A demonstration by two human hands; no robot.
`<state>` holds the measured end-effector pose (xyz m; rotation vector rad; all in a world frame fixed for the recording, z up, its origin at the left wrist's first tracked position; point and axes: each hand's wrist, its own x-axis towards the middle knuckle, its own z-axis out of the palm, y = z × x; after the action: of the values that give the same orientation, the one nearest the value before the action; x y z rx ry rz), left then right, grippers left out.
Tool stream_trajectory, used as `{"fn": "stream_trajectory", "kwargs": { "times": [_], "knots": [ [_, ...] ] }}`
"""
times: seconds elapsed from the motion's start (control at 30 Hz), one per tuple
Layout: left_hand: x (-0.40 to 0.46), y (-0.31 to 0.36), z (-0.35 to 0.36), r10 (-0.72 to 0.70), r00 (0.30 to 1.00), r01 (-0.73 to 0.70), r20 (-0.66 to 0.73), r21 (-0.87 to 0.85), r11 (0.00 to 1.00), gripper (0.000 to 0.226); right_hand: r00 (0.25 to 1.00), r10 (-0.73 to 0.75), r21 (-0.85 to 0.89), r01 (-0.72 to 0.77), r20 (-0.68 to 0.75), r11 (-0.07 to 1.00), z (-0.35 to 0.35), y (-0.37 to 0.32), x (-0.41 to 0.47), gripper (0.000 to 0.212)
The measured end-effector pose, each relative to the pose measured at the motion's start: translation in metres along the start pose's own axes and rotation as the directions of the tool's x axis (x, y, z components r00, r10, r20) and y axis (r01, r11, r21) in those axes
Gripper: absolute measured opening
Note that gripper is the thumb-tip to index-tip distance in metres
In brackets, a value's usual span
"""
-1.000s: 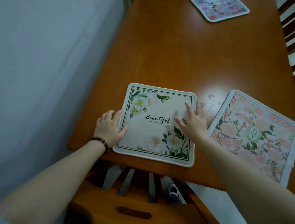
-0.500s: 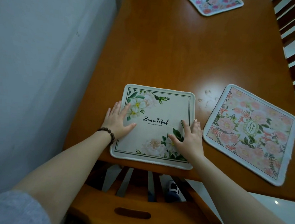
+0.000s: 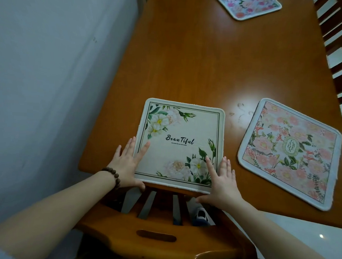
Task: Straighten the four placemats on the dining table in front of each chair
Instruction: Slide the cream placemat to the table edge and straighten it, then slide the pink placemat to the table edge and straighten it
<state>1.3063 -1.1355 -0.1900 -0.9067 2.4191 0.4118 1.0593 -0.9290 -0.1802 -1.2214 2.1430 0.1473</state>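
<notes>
A cream placemat with white flowers and the word "BeauTiful" lies at the near edge of the wooden table, its near border at the table's rim. My left hand holds its near left corner, fingers flat on top and thumb at the near edge. My right hand rests flat at its near right corner, thumb by the table's rim. A pink floral placemat lies skewed to the right. Part of another pink placemat shows at the far end.
A wooden chair back stands directly below my hands, tucked against the table. A pale wall runs along the table's left side. Dark chair slats line the right edge. A shoe shows under the table.
The cream placemat has slid toward me to the table's near edge. Both hands moved from its middle down to its near corners.
</notes>
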Motion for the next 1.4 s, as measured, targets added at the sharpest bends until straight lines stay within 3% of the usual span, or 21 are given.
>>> {"fn": "stream_trajectory", "kwargs": {
  "times": [0.2, 0.4, 0.7, 0.87, 0.97, 1.1, 1.27, 1.4],
  "knots": [
    [-0.008, -0.007, 0.003, 0.012, 0.995, -0.019, -0.102, -0.069, 0.997, 0.139, 0.999, 0.020, 0.001, -0.020, -0.038, 1.000, 0.007, -0.018, -0.005, 0.124],
    [-0.011, -0.003, 0.006, 0.031, 0.993, -0.046, -0.114, -0.133, 0.990, 0.138, 0.996, -0.011, -0.019, 0.010, -0.087, 1.000, 0.006, -0.011, -0.010, 0.119],
    [-0.015, -0.001, 0.002, -0.017, 0.995, 0.009, -0.096, -0.080, 0.997, 0.141, 0.992, -0.028, -0.061, 0.021, -0.120, 0.998, 0.006, -0.008, -0.006, 0.119],
    [-0.011, 0.011, -0.009, -0.070, 0.994, 0.062, -0.087, -0.094, 0.994, 0.121, 0.997, 0.002, 0.052, 0.002, -0.076, 0.999, 0.003, -0.006, -0.004, 0.122],
    [-0.001, 0.033, -0.017, -0.038, 0.987, 0.031, -0.157, -0.047, 0.998, 0.105, 0.997, 0.012, 0.176, 0.001, -0.072, 0.984, -0.005, 0.000, -0.005, 0.113],
    [0.021, 0.082, -0.030, 0.037, 0.974, -0.051, -0.222, -0.059, 0.997, 0.095, 0.980, 0.090, 0.367, -0.020, -0.175, 0.930, -0.021, 0.021, -0.015, 0.093],
    [0.042, 0.164, -0.049, 0.175, 0.930, -0.200, -0.324, -0.047, 0.979, 0.090, 0.890, 0.267, 0.394, -0.111, -0.368, 0.913, -0.039, 0.074, -0.037, 0.085],
    [0.051, 0.227, -0.062, 0.207, 0.915, -0.245, -0.346, -0.070, 0.967, 0.088, 0.829, 0.397, 0.430, -0.215, -0.394, 0.877, -0.042, 0.124, -0.056, 0.084]
  ]
}}
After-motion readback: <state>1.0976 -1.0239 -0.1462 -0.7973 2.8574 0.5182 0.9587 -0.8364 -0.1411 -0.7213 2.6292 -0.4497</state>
